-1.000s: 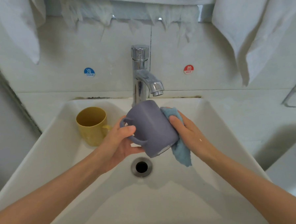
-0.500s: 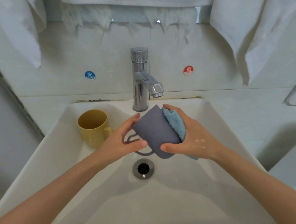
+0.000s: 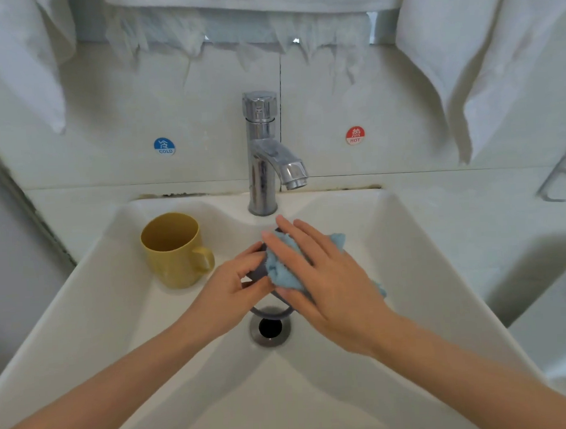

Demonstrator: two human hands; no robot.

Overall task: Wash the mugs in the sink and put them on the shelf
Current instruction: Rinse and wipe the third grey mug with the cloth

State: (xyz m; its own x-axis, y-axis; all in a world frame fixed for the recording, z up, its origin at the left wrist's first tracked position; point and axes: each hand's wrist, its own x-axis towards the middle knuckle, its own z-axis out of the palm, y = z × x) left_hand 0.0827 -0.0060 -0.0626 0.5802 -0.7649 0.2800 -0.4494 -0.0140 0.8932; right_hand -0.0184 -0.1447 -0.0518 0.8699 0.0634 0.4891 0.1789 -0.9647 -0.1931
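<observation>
Moved: right hand [image 3: 331, 277] now on top, fingers straight, slightly spread, pressing one blue cloth [image 3: 279, 267] onto one purple mug [image 3: 257, 272] above the drain [image 3: 270, 328]. Left hand [image 3: 233, 289]: fingers curled round that mug. One yellow mug [image 3: 174, 253], upright, far left in sink [image 3: 409, 273].

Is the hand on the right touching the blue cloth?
Touching. The head view shows the right hand lying flat on the blue cloth, with its straight fingers pressed across it.

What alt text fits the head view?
A left hand grips a grey-purple mug while the right hand presses a blue cloth onto it, over the drain of a white sink. A yellow mug stands upright at the basin's left.
</observation>
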